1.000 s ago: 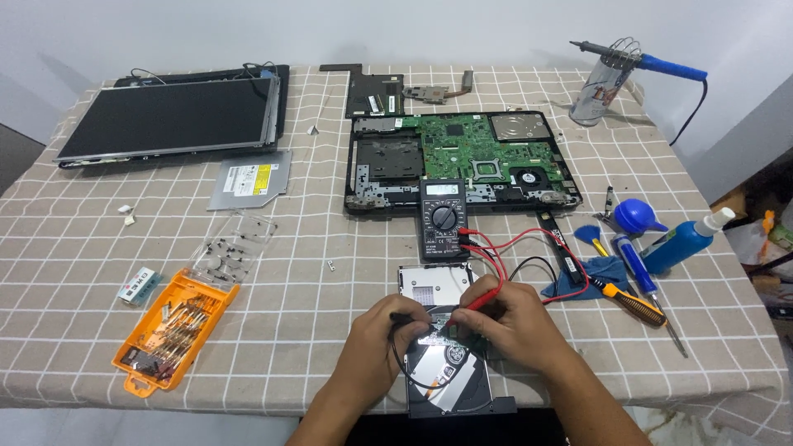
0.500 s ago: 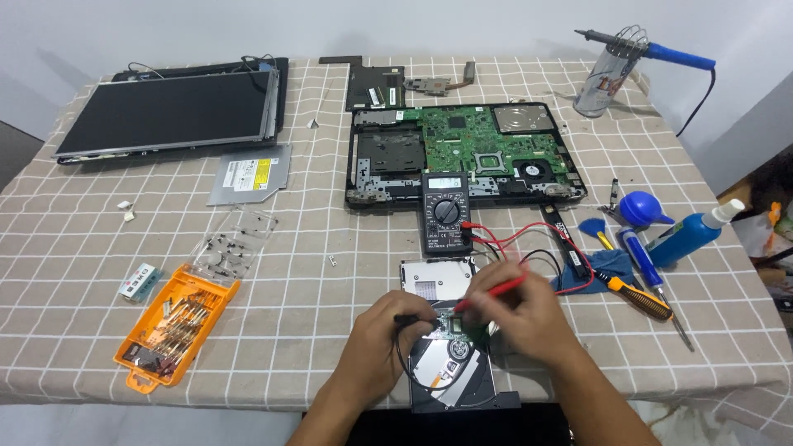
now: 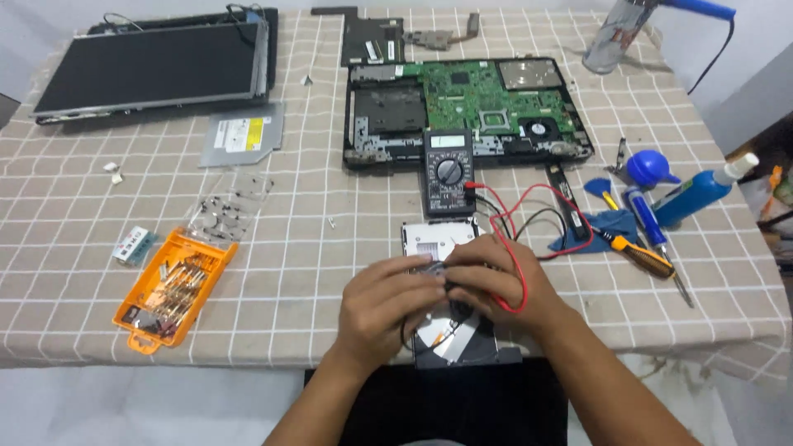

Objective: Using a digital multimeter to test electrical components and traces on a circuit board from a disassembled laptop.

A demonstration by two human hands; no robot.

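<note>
Your left hand [image 3: 388,301] and right hand [image 3: 496,277] pinch probes on the opened drive [image 3: 450,334] at the worktop's near edge; it looks light and fragile, so grip its metal edges.

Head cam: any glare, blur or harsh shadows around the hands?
Head view: even, soft light, only faint shadows under the left hand and right hand; the shiny silver disc in the opened optical drive shows mild glare; frame looks sharp, edges slightly bowed.

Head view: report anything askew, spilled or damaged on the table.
Loose screws lie scattered beside the orange bit case. The laptop base is open, its green board bare. Both hands work on the opened optical drive.
</note>
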